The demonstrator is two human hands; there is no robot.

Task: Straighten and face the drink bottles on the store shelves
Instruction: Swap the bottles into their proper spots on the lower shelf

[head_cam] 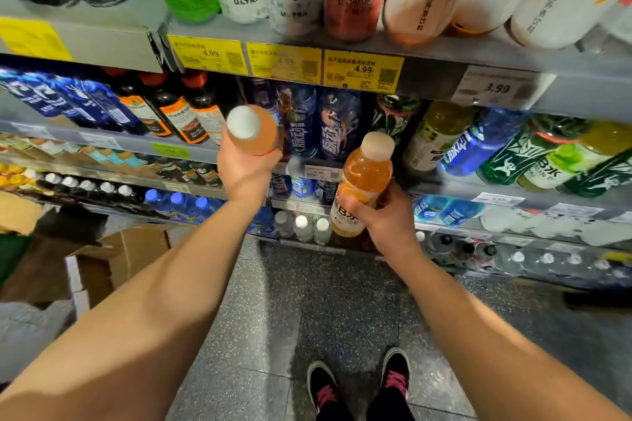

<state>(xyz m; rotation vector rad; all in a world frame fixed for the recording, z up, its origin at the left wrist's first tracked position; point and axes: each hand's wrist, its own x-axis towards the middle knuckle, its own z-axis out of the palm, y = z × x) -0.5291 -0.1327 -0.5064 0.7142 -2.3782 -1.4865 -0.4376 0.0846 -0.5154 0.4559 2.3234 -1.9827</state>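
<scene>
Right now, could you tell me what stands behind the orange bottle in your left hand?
Behind the orange bottle that the left hand grips stand dark blue bottles on the shelf. It covers whatever stands directly behind it.

Price tags: yellow tags (363,69) along the upper shelf edge, two reading 4.99; a white tag (496,87) to their right reads 3.99.
Cardboard boxes (113,260): open, on the floor at lower left.
Floor (273,318): grey speckled tile.
Shoes (359,383): black with pink laces.
</scene>
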